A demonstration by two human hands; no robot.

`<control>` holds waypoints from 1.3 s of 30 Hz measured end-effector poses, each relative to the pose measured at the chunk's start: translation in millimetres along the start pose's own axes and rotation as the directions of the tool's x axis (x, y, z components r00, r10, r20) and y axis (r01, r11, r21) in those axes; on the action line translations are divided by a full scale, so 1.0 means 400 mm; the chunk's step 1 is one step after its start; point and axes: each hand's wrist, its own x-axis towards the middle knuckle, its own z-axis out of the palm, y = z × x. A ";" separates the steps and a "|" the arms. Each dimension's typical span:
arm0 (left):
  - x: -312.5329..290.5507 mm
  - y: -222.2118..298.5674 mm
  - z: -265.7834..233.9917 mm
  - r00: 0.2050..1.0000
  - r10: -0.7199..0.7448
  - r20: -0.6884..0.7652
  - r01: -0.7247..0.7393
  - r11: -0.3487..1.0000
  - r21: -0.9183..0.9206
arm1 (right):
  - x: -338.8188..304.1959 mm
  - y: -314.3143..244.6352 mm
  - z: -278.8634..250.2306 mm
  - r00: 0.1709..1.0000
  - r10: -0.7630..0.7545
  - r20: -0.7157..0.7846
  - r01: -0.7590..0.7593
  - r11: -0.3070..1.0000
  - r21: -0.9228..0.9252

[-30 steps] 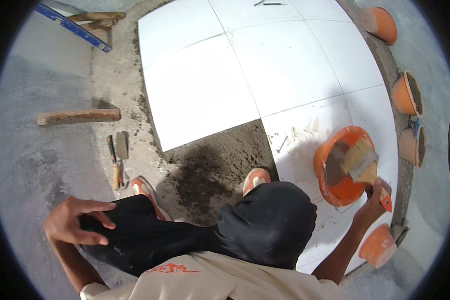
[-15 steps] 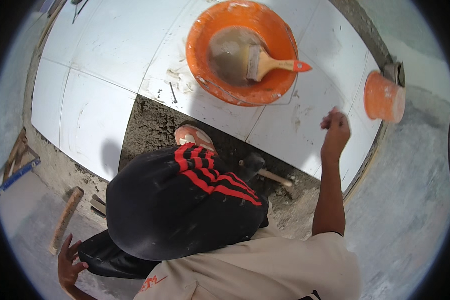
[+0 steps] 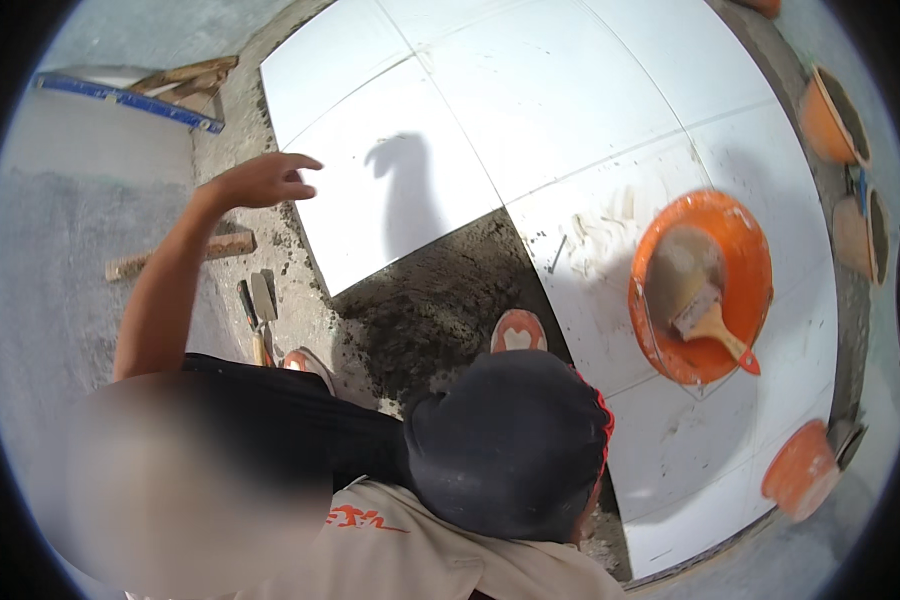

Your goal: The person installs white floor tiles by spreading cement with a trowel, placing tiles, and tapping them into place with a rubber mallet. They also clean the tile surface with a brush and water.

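My left hand point(image 3: 262, 181) is raised over the left edge of the white tiles point(image 3: 390, 200), its fingers apart and nothing in it. Its shadow falls on the tile beside it. My right hand is out of sight. Dark wet mortar point(image 3: 430, 300) fills the gap in the tiling in front of my knee, and one shoe point(image 3: 518, 331) stands in it. To the right, an orange bucket point(image 3: 750, 235) on the tiles holds cloudy liquid. A wide paintbrush point(image 3: 710, 322) leans inside, its handle over the rim.
Left of the tiles lie a trowel point(image 3: 262, 297), a reddish bar-shaped block point(image 3: 182, 257), a blue spirit level point(image 3: 128, 99) and wood scraps point(image 3: 185, 84). Along the right wall are a tipped orange pail point(image 3: 802, 472) and two orange containers point(image 3: 832, 120).
My view has swung left, so the bucket now appears farther right. My left hand has moved from beside my leg out over the tile edge. My right hand has left the view.
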 end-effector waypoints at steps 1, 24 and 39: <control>0.042 -0.014 0.029 1.000 -0.005 0.000 0.005 1.000 0.013 | 0.011 0.000 -0.008 0.997 0.062 0.047 -0.065 0.996 0.063; 0.389 -0.014 0.612 0.531 -0.419 -0.736 0.166 0.904 -0.395 | 0.742 -1.194 0.051 0.760 -0.603 0.242 0.284 0.643 0.711; 0.393 -0.028 0.612 0.537 -0.407 -0.739 0.236 0.913 -0.332 | 0.728 -1.271 0.119 0.745 -0.663 0.077 0.403 0.539 0.740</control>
